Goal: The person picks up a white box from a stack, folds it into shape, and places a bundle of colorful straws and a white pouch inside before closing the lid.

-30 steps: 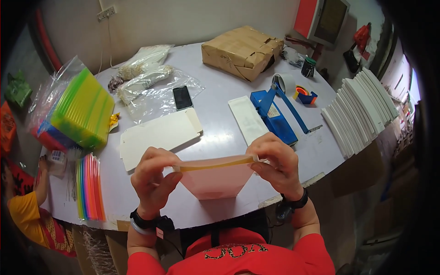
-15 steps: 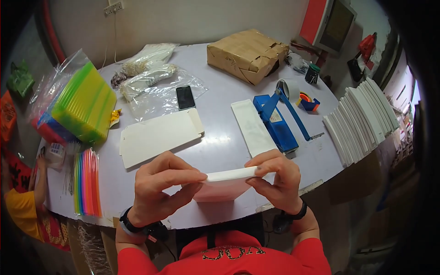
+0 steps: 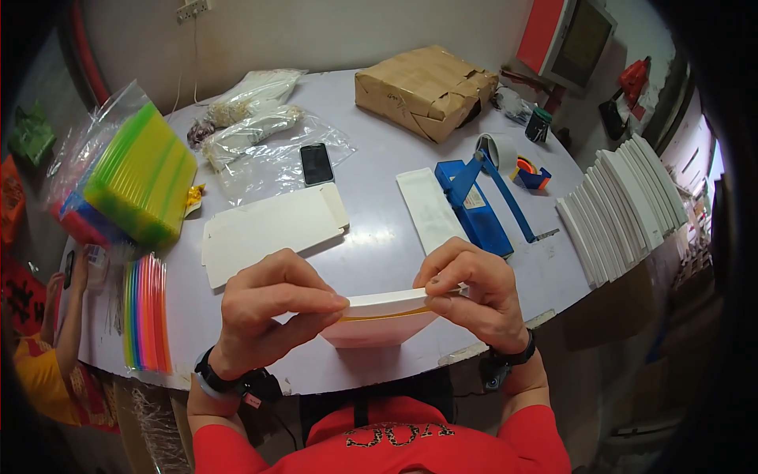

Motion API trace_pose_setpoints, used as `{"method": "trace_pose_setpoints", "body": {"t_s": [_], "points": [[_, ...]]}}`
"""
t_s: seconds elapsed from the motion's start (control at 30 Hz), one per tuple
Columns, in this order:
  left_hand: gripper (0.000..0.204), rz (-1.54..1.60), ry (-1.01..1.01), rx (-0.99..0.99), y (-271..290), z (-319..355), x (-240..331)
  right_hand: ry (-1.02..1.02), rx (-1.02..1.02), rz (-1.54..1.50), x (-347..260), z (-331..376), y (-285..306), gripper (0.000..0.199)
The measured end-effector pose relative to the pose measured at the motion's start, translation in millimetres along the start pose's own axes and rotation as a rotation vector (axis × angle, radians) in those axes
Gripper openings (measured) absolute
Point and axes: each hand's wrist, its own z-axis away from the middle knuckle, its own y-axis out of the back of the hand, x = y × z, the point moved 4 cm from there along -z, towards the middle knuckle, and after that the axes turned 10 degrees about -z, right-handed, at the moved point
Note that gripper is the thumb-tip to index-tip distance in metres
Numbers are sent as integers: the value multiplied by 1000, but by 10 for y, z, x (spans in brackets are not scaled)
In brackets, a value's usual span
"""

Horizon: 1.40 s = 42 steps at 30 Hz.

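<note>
I'm looking at a small packing workshop, prob. home-run. Round grey work table (image 3: pixel 379 261) holds a blue tape dispenser (image 3: pixel 482 201), a brown-paper-wrapped parcel (image 3: pixel 422 87), a stack of flat white cartons (image 3: pixel 272 229) and a long row of finished white boxes (image 3: pixel 624 205). Bagged stock of bright plastic sheets (image 3: pixel 134 178) sits at the left edge. Plain wall w/ power socket (image 3: pixel 193 9) behind.

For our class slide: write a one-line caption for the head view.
Left hand and right hand pinch a flat white box over the grey table.
</note>
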Motion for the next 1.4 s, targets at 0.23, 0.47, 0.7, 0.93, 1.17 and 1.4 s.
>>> {"method": "trace_pose_setpoints", "body": {"t_s": [0.23, 0.47, 0.7, 0.93, 1.17, 1.4], "points": [[17, -195, -333, 76, -27, 115, -7, 334, -99, 191, 66, 83, -2, 15], [19, -125, -318, 178, -177, 268, -37, 433, -10, 316, 92, 230, -39, 22], [30, -133, -182, 289, -239, 369, -74, 372, 78, 253, 136, 229, -62, 24], [31, -45, -151, 321, -260, 210, 36, 364, 53, 251, 108, 193, -87, 22], [28, -222, -154, 241, -298, 291, 2, 222, 314, 630, -34, 236, 654, 26], [26, -192, -143, 314, -434, 255, 8, -551, 614, 1004, 201, 687, 2580, 27]]}}
